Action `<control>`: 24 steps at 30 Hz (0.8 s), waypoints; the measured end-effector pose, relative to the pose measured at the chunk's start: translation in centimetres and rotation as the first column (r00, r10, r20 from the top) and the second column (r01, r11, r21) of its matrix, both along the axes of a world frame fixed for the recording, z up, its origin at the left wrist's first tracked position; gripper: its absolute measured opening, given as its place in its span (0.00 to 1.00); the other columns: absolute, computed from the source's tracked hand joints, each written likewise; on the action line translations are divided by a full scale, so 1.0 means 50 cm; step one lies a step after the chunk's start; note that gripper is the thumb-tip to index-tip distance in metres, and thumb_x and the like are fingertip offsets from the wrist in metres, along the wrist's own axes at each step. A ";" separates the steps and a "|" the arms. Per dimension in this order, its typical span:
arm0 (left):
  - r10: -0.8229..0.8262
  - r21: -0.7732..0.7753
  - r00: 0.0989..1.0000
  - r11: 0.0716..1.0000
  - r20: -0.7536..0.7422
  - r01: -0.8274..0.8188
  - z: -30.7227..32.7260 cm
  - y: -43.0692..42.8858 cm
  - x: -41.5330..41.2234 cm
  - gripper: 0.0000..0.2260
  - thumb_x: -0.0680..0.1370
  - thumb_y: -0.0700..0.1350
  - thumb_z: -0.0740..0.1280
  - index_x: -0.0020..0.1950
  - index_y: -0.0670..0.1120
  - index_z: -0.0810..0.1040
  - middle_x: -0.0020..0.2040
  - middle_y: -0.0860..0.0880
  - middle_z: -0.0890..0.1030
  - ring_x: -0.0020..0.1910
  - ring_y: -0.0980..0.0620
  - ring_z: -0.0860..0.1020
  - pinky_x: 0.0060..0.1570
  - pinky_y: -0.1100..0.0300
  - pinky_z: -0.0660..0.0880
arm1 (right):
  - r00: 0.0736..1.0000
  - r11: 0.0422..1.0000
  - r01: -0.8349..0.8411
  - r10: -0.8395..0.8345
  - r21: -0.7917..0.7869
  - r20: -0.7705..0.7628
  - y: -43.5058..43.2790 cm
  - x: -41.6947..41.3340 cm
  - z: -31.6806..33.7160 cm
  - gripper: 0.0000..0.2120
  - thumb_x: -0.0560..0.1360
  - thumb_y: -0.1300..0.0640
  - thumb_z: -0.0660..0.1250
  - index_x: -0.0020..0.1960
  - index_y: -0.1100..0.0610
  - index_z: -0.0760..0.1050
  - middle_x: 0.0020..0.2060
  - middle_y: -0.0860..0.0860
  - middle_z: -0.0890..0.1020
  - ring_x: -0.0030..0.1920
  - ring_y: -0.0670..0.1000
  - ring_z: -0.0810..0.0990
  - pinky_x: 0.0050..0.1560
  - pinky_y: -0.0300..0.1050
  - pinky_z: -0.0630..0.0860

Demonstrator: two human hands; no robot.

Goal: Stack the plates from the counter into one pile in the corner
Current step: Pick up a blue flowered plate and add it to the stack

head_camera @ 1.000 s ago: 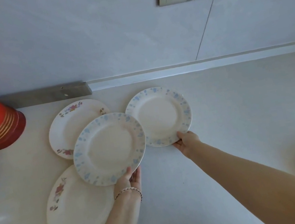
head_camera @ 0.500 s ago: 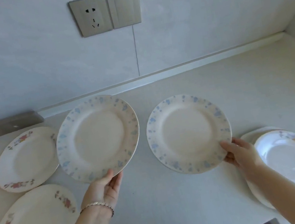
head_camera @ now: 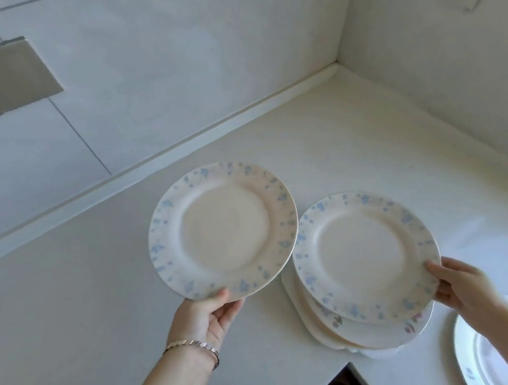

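The left hand (head_camera: 204, 315) clamps its fingers on one blue-speckled plate (head_camera: 222, 231) above the surface (head_camera: 66, 324), while the right hand (head_camera: 460, 285) pinches another plate (head_camera: 364, 258) atop the pile (head_camera: 364, 338) near the surface's corner.

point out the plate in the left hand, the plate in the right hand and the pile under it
left-hand plate (head_camera: 225, 227): head view, bare centre of the plate.
right-hand plate (head_camera: 360, 255): head view, bare centre of the plate.
pile (head_camera: 364, 337): head view, near rim of a lower plate.
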State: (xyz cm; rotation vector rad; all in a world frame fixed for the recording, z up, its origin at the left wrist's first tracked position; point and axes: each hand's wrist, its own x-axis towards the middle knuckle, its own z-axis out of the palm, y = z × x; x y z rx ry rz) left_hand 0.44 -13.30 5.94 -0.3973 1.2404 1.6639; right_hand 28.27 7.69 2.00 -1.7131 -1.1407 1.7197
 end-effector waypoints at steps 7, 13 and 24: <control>-0.100 -0.023 0.991 0.995 -0.089 0.098 0.006 0.045 0.015 0.12 0.76 0.26 0.57 0.45 0.40 0.75 0.29 0.49 0.84 0.28 0.54 0.83 0.26 0.62 0.79 | 0.997 0.999 -0.020 0.022 -0.032 0.070 -0.013 0.050 -0.046 0.08 0.77 0.64 0.60 0.44 0.61 0.77 0.35 0.57 0.82 0.36 0.56 0.80 0.32 0.41 0.78; -0.151 -0.050 0.978 0.988 -0.147 0.145 0.012 0.052 0.012 0.13 0.76 0.25 0.57 0.45 0.41 0.74 0.29 0.49 0.84 0.27 0.54 0.83 0.26 0.62 0.80 | 0.880 0.967 -0.157 0.044 0.203 0.473 -0.037 0.030 -0.065 0.15 0.74 0.53 0.60 0.36 0.64 0.71 0.29 0.56 0.73 0.32 0.57 0.72 0.37 0.52 0.73; -0.179 -0.076 0.974 0.982 -0.140 0.170 -0.002 0.044 0.019 0.12 0.75 0.25 0.58 0.44 0.40 0.74 0.28 0.48 0.84 0.27 0.53 0.83 0.25 0.62 0.79 | 0.826 0.936 -0.198 -0.001 0.291 0.564 -0.068 0.015 -0.096 0.16 0.77 0.57 0.59 0.60 0.66 0.72 0.36 0.58 0.78 0.41 0.60 0.76 0.39 0.47 0.70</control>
